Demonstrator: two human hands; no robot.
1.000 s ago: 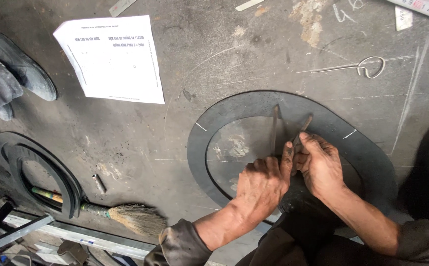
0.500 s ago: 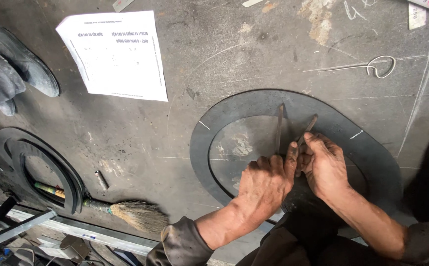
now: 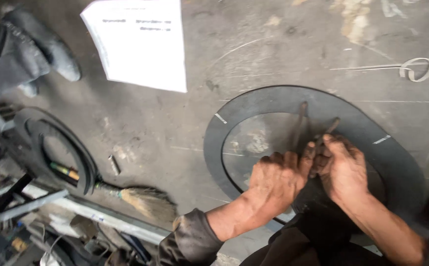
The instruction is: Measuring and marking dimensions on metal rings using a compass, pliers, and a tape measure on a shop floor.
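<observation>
A large flat black rubber ring (image 3: 273,98) lies on the grey floor, with short white marks on its band. Both my hands meet over its inner opening. My left hand (image 3: 278,178) and my right hand (image 3: 343,170) grip a metal two-legged tool (image 3: 300,125) whose legs reach up to the ring's inner edge. The tool's hinge end is hidden under my fingers.
A white printed sheet (image 3: 140,42) lies at the top left. Black ring pieces (image 3: 51,143) and a small broom (image 3: 143,199) sit at the left, beside a metal rail (image 3: 76,207). Dark gloves (image 3: 22,54) rest at the far left. Bent wire (image 3: 411,68) lies top right.
The view has shifted a little; ring, sheet and hands sit slightly lower right in frame. My hands keep the same grip on the tool.
</observation>
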